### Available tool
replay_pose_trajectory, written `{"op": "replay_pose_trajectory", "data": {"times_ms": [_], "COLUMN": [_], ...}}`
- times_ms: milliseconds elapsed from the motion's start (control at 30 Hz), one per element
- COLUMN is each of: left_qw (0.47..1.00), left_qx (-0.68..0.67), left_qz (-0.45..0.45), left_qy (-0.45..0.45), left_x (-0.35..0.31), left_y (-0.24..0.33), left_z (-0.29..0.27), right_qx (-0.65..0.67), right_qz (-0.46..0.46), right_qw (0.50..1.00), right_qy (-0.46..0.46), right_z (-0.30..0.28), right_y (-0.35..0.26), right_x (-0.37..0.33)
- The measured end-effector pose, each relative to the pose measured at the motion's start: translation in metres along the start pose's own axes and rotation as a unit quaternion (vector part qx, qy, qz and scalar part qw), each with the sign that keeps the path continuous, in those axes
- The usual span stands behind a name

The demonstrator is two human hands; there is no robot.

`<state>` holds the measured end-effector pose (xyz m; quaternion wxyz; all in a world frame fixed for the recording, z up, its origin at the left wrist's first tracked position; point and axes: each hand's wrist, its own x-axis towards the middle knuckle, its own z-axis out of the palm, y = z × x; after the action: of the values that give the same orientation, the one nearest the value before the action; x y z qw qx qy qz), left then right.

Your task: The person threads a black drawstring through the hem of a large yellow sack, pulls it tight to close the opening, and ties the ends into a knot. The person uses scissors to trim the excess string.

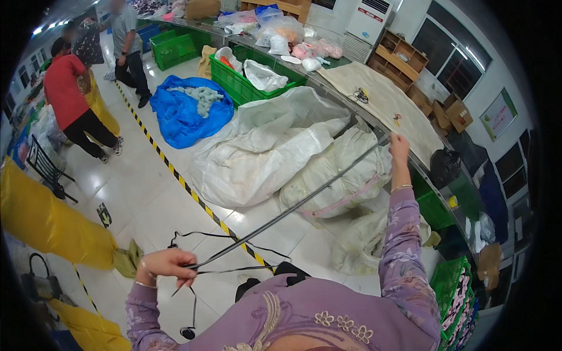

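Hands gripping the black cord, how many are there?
2: left hand on the taut cord at lower left, right hand at upper right.

Left hand (pixel 170 264): ahead and left of torso (pixel 345 313), fingers curled in a grip, pointing inward; left forearm (pixel 145 310) alongside the torso. Right hand (pixel 400 147): farther ahead, right of the torso, fingers closed; right arm (pixel 404 240) extended forward. Both hands bare, well apart.

Tiled floor (pixel 137 190) carries white sacks (pixel 257 149), blue sheet (pixel 175 126), striped tape (pixel 193 195)
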<state>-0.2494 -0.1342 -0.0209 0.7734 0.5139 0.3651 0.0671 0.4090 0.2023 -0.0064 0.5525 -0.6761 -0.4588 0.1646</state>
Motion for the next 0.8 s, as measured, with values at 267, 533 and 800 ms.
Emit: {"op": "replay_pose_trajectory", "data": {"times_ms": [267, 533, 800], "left_qw": [0.882, 0.687, 0.812], "left_qx": [-0.227, -0.493, -0.362], "left_qz": [0.295, 0.441, 0.292], "left_qy": [0.289, 0.301, 0.353], "left_x": [0.098, 0.287, 0.368], "left_y": [0.029, 0.117, 0.167], "left_z": [0.007, 0.024, 0.021], "right_qx": [-0.212, 0.263, 0.311], "right_qz": [-0.154, -0.156, -0.187], "right_qw": [0.938, 0.786, 0.79], "right_qy": [-0.227, -0.537, -0.495], "right_z": [0.083, 0.12, 0.128], "right_y": [0.11, -0.068, -0.058], "right_x": [-0.088, -0.225, -0.15]}}
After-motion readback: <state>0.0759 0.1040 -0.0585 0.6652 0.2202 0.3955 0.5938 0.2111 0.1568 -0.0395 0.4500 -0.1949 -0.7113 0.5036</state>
